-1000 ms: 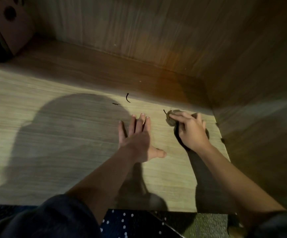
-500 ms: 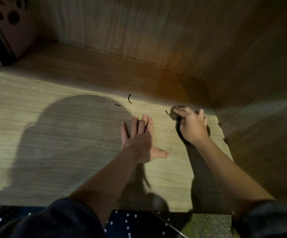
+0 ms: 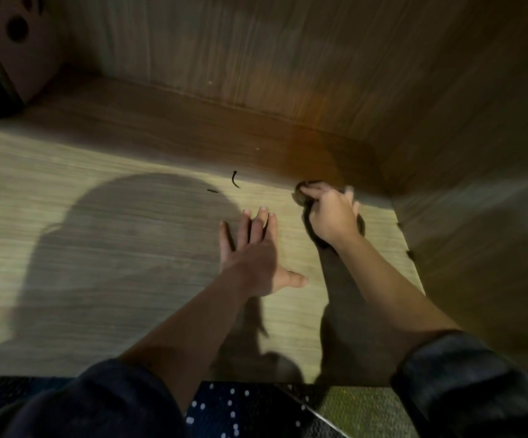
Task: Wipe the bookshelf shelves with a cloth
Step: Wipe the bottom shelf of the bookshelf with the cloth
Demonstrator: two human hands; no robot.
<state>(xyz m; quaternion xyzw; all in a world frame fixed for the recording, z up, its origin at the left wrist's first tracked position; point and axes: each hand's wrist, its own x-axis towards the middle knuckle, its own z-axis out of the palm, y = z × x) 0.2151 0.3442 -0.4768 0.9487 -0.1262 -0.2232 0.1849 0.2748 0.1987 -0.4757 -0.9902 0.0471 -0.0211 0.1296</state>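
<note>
Fingers [image 3: 316, 191] of the right hand [image 3: 332, 216] curl round a small wadded cloth [image 3: 300, 197] at the far right of the shelf [image 3: 98, 248], near the back corner. The left hand [image 3: 253, 257] rests flat, fingers straight. Press evenly into the corner, then gather the dark scraps [image 3: 234, 180] lying to the left. The hand hides most of the cloth, and blur obscures the rest.

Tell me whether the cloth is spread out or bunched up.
Bunched up: the right hand grips the cloth as a small wad on the shelf, only a rounded lump showing past its fingers.
</note>
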